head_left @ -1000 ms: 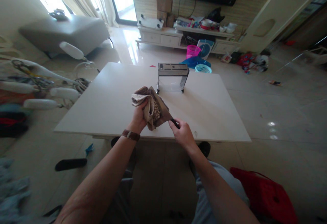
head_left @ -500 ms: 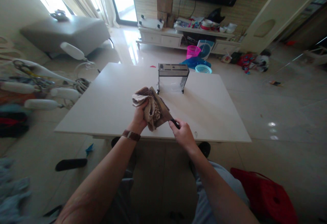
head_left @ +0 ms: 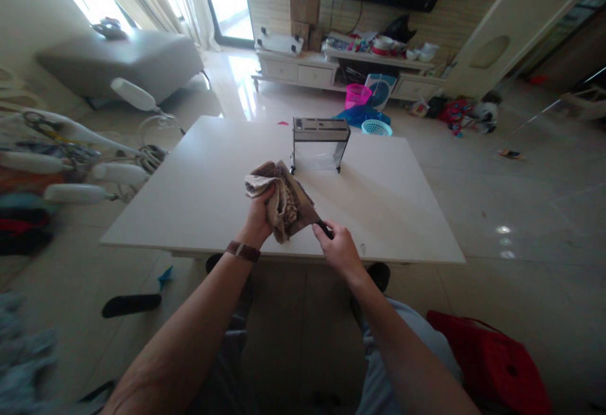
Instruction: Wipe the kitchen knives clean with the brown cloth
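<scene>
A bunched brown and beige cloth (head_left: 279,203) is in my left hand (head_left: 260,216), whose fingers are wrapped into its folds. My right hand (head_left: 338,244) grips the black handle of a cleaver-like knife (head_left: 304,210). The wide blade points up and left, with the cloth lying against its left side; part of the blade is hidden by the cloth. Both hands are above the near edge of the white table (head_left: 203,181). Beyond them a knife block (head_left: 322,127) with a dark slotted top and clear sides stands on the table.
A small red piece (head_left: 283,123) lies at the table's far edge. Behind the table are a light blue basket (head_left: 377,127) and a pink basket (head_left: 358,95). A red stool (head_left: 497,358) is at the lower right. White-padded arms (head_left: 78,193) stand at the left.
</scene>
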A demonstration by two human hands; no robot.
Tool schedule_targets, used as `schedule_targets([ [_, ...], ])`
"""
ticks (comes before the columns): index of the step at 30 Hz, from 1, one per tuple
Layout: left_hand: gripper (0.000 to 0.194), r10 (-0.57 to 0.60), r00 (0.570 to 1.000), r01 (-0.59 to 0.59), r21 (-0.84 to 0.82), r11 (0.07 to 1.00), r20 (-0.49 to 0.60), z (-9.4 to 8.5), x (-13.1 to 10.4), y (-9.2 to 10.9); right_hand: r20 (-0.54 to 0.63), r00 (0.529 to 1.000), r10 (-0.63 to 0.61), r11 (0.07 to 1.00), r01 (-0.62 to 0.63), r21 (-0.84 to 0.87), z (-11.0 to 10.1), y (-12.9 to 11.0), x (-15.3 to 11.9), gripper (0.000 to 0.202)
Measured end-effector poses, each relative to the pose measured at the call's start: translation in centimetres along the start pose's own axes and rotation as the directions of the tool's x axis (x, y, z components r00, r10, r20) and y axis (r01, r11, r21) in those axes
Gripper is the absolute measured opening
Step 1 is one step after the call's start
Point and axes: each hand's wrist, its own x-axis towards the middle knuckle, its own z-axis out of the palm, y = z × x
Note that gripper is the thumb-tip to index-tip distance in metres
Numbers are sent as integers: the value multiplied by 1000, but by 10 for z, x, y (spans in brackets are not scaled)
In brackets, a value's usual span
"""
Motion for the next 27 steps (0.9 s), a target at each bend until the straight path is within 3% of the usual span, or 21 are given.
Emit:
schedule_targets([
  [11, 12, -21, 999, 20, -6, 1000, -25, -3, 3, -4, -6, 1000, 6, 1000, -6, 8, 0, 0, 0, 35],
  [21, 31, -116, 990, 114, 21, 993, 81, -8, 4, -30, -35, 999, 12, 1000, -11, 17, 0, 4, 3, 40],
  [27, 28, -63, 996, 60, 45, 997, 69, -4, 2, -30, -15, 999, 39, 994, -37, 106, 0, 4, 5, 45],
])
